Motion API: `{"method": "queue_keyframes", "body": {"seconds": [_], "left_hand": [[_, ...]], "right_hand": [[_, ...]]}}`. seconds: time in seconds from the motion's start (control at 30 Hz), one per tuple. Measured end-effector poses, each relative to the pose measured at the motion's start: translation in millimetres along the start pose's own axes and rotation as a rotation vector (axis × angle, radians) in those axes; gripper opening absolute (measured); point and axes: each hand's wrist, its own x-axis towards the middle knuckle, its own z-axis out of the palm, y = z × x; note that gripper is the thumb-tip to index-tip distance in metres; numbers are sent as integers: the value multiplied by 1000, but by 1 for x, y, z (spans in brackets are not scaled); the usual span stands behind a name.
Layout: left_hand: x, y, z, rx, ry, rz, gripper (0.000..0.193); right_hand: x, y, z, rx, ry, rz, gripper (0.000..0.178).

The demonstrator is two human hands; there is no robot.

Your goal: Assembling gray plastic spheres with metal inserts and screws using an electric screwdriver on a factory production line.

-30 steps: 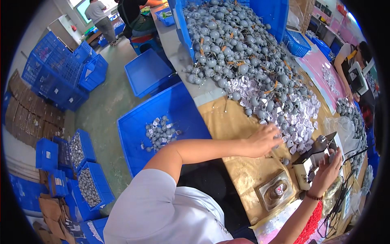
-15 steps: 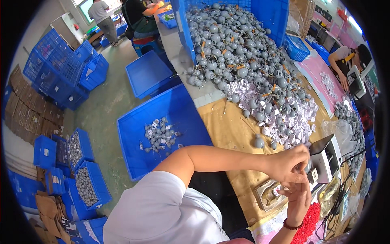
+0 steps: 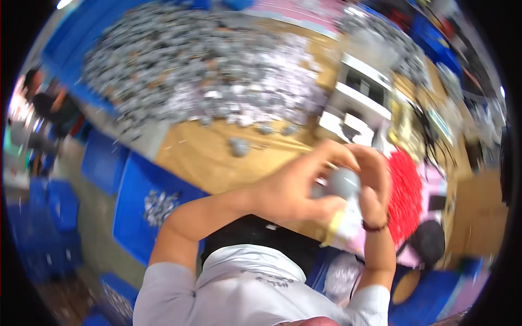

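A smooth grey ball-shaped part (image 3: 343, 183) sits between my two hands, in front of my chest and over the near edge of the workbench. My left hand (image 3: 296, 187) is curled round its left side, thumb below and fingers above. From the right, my right hand (image 3: 375, 176) closes on the same part with bent fingers and thumb; a dark bracelet circles that wrist. Motion blur hides fine detail at the fingertips. Beyond my hands, a heap of similar grey round parts (image 3: 157, 60) spreads over the bench, with small white pieces (image 3: 255, 89) along its near side.
A loose grey part (image 3: 239, 146) lies on the brown bench covering (image 3: 201, 163). A white boxy device (image 3: 361, 87) stands behind my hands. At right is a red pile (image 3: 405, 195). A blue bin (image 3: 128, 217) holding several grey parts stands at left. Another person (image 3: 51, 103) is far left.
My view has swung to the right, so the bench appears turned. Both hands now show nearer my chest, with the grey part plainly visible between them.
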Motion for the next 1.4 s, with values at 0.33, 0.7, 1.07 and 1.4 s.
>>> {"method": "queue_keyframes", "body": {"seconds": [0.33,0.7,1.07,1.4], "left_hand": [[-32,-78,-14,-107,181,-97,45],[-66,-137,-34,41,471,-152,31],[-54,-117,-20,660,190,-138,25],[-48,-118,-21,812,118,-80,24]], "right_hand": [[-47,14,-17,24,-74,674,34],[-37,45,-9,-552,-273,376,25],[-38,69,-1,-1129,-308,-70,32],[-33,58,3,-1324,-506,-28,38]]}}
